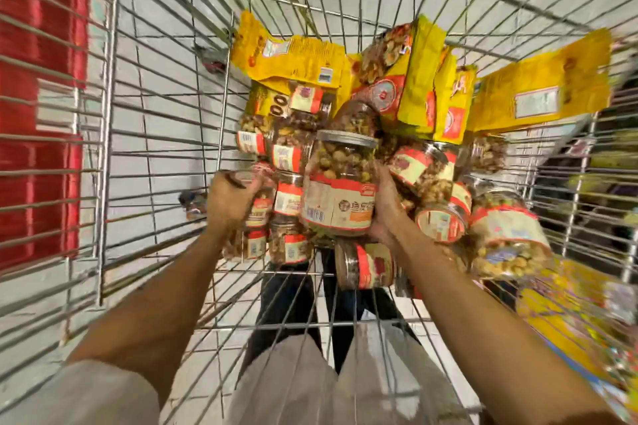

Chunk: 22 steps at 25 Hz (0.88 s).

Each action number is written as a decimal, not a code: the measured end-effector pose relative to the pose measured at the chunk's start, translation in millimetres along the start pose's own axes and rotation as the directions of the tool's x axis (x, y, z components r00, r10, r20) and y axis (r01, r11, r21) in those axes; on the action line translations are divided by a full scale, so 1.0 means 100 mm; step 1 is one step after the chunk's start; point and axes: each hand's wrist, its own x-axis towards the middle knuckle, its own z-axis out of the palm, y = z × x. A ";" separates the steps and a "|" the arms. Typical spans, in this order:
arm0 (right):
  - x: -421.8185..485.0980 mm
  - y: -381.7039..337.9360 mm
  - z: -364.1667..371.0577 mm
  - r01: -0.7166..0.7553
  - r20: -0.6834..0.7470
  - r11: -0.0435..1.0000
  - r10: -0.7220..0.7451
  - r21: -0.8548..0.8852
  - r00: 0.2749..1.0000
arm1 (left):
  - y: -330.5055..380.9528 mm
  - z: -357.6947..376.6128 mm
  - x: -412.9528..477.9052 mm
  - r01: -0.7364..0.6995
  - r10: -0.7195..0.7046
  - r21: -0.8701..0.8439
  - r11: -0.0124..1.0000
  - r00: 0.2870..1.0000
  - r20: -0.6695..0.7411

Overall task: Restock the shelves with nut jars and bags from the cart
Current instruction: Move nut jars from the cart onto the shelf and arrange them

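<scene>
Pickup step: right hand [383, 207] grips the big nut jar [340, 183], upright on the jar pile mid-cart; left hand [229, 197] curls round a smaller jar [259, 209] just beside it. Yellow bags [414, 79] lean at the far end of the cart [155, 114]. Next, likely: lift both clear of the wire walls

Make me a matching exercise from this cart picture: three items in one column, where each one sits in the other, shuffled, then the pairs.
Things
1. big jar with the silver lid
2. small jar
3. yellow bags

Places
A. piled at the far end of the cart
B. held in the right hand
C. gripped in the left hand

Pairs: 1-B, 2-C, 3-A
</scene>
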 end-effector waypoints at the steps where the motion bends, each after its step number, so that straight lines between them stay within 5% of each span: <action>1: -0.05 -0.03 -0.01 0.002 -0.007 1.000 -0.002 -0.004 1.000 | 0.02 -0.07 0.05 0.042 -0.036 -0.128 0.991 0.998 0.053; 5: -0.26 -0.20 -0.08 0.040 -0.008 0.999 -0.040 0.021 0.999 | 0.25 -0.02 -0.20 -0.032 0.101 -0.207 0.978 0.937 0.333; 8: -0.31 -0.30 -0.26 0.082 -0.029 0.994 -0.080 0.066 0.996 | 0.30 0.24 -0.50 -0.144 0.191 -0.168 0.975 0.930 0.314; 10: -0.28 -0.31 -0.42 0.101 -0.055 0.992 -0.097 0.069 0.994 | 0.29 0.30 -0.49 -0.338 0.318 0.090 0.937 0.930 0.184; 13: -0.25 -0.33 -0.54 0.093 -0.082 0.991 -0.085 0.097 0.993 | 0.40 0.32 -0.43 -0.599 0.590 0.365 0.713 0.793 0.152; 17: -0.26 -0.38 -0.58 0.084 -0.084 0.986 -0.073 0.146 0.994 | 0.66 0.30 -0.47 -0.576 0.572 0.336 0.746 0.812 0.122; 22: -0.23 -0.42 -0.67 0.094 -0.102 0.980 -0.077 0.174 0.992 | 1.02 0.63 -0.66 -0.717 0.608 0.444 0.537 0.694 0.386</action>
